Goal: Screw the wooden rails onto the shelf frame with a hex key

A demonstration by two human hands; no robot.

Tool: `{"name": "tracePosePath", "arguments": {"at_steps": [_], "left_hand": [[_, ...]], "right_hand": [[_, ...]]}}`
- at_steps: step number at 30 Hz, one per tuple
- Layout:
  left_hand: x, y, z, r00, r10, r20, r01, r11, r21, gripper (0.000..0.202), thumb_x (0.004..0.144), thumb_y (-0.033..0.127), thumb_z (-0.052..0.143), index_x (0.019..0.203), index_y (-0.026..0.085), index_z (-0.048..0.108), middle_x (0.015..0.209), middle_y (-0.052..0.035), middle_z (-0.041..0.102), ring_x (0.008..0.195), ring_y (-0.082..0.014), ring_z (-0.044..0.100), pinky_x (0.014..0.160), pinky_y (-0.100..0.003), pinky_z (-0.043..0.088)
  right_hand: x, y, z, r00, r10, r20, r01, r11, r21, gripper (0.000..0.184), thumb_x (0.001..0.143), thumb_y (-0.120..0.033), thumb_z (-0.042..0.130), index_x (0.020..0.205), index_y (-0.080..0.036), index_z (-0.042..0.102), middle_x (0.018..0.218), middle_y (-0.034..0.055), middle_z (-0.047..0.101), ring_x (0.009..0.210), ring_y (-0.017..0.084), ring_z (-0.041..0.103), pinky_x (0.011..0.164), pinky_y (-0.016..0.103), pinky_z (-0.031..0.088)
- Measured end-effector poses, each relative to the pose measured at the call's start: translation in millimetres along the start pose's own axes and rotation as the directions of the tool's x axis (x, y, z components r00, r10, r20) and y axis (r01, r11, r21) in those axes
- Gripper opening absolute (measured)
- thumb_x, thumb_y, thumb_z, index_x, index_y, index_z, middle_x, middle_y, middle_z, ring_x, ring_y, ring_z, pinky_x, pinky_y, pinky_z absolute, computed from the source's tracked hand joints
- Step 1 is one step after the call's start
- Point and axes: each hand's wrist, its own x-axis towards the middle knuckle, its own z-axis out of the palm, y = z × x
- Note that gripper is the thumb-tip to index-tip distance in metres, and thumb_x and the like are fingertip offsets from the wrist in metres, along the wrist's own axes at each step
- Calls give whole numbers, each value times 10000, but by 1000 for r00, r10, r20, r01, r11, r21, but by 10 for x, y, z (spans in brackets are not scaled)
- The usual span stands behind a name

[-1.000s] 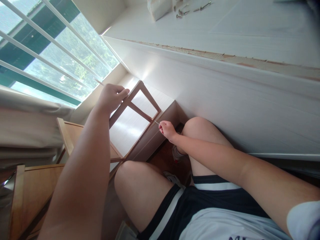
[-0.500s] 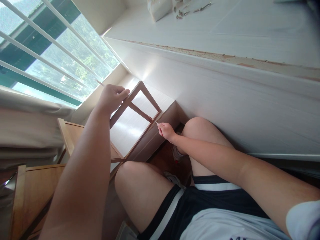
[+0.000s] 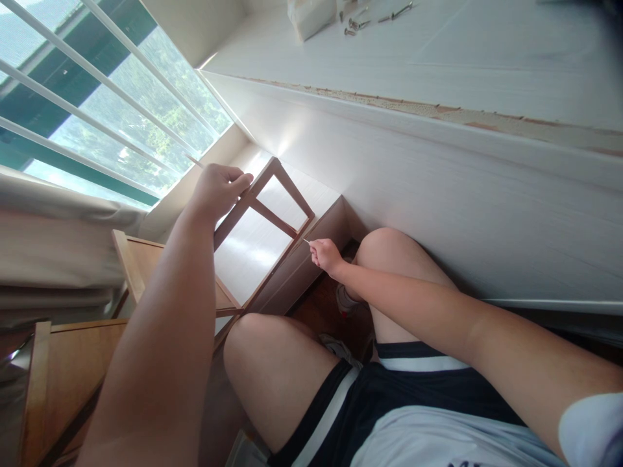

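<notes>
My left hand (image 3: 221,188) is closed round the upper rail of a brown wooden frame (image 3: 272,217), which has crossbars and is tilted in front of the window ledge. A pale thin piece (image 3: 193,159) shows just beyond that hand; whether it is held, I cannot tell. In my right hand (image 3: 325,255), a fist, is a thin rod-like tool (image 3: 306,241), most of it hidden by the fingers. Its tip points at the frame's lower rail, near the joint with a crossbar, with a small gap showing. Slatless wooden panels (image 3: 80,357) stand at the left, partly behind my left arm.
Several screws (image 3: 357,26) and a white block-like packet (image 3: 311,18) lie on the white surface (image 3: 462,71) above, whose edge is chipped. A barred window (image 3: 121,97) and a curtain (image 3: 53,240) are at the left. My knees (image 3: 389,250) are close below the frame.
My right hand has shifted slightly right, drawing the tool's tip back from the frame's lower rail. My left hand and the frame have stayed put.
</notes>
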Motion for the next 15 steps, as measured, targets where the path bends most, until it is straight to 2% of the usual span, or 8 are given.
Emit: {"name": "tracePosePath", "arguments": {"at_steps": [4,8,12,15], "left_hand": [[-4,-23,-7,1000,24,16,-24,1000,-4,383,839,315,529,516,170,383,500,34,289,485,-61,294,486,-280,206],[-7,-52,-13,999,35,22,-35,999,-12,387,847,325,530,524,166,388,503,42,285,485,-54,295,482,-266,210],[7,-68,-7,1000,17,18,-17,1000,-4,392,841,336,531,516,174,385,497,41,283,481,-63,296,484,-273,214],[20,-65,3,1000,9,8,-9,1000,1,388,830,338,529,504,182,387,489,35,294,479,-76,304,489,-285,222]], "right_hand": [[-11,-17,-20,1000,-3,-28,1,996,-87,283,860,-312,345,587,-236,353,396,-43,392,360,107,360,409,238,285],[47,24,-39,997,-52,-50,37,968,-249,338,896,-357,367,590,-221,411,446,-23,478,434,118,454,483,236,339],[51,31,-44,992,-114,-53,79,894,-441,393,929,-387,387,585,-210,461,548,12,572,552,138,524,565,246,342],[22,-7,-54,988,-140,-67,78,823,-563,395,956,-389,372,648,-202,535,663,43,637,642,161,563,609,261,333]]}}
